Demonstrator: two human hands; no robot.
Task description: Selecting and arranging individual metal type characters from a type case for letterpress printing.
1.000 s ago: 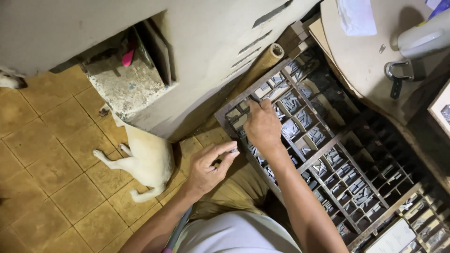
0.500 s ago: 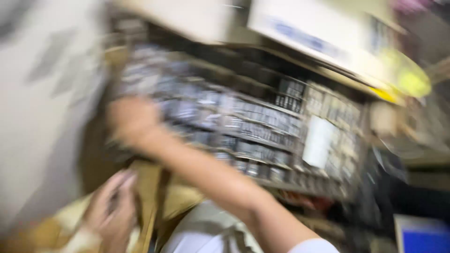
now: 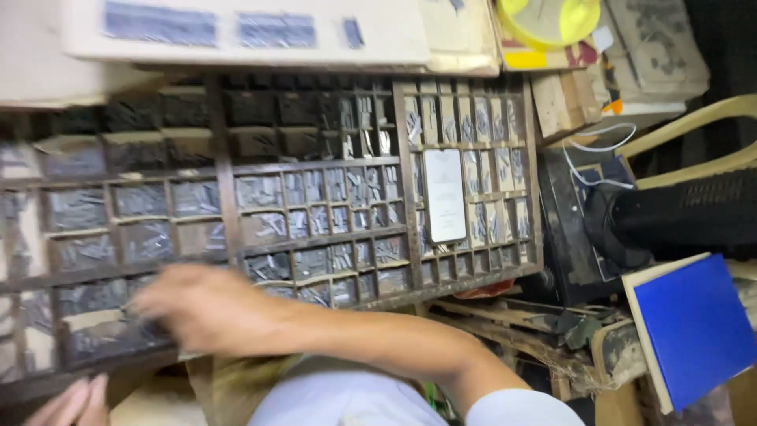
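1. A person leans over a large wooden type case (image 3: 315, 237), a slanted tray split into many small compartments filled with grey metal type pieces (image 3: 260, 192).
2. The right hand (image 3: 209, 308) reaches across the body to the lower left compartments. It is blurred; the fingers (image 3: 146, 304) look loosely curled at the type there, but I cannot tell whether they pinch a piece.
3. The left hand (image 3: 75, 402) shows only at the bottom left corner, fingers partly extended, below the case's front edge. Whether it holds anything cannot be told.
4. A white rectangular card (image 3: 445, 195) lies on the compartments at the right of the case.
5. To the right sit a blue-covered book (image 3: 698, 331), a black machine part (image 3: 678, 217) and stacked papers.
6. Risk, as a judgement: the fast sideways reach could knock small type into a neighbouring compartment, or drop a piece off the sloping case.
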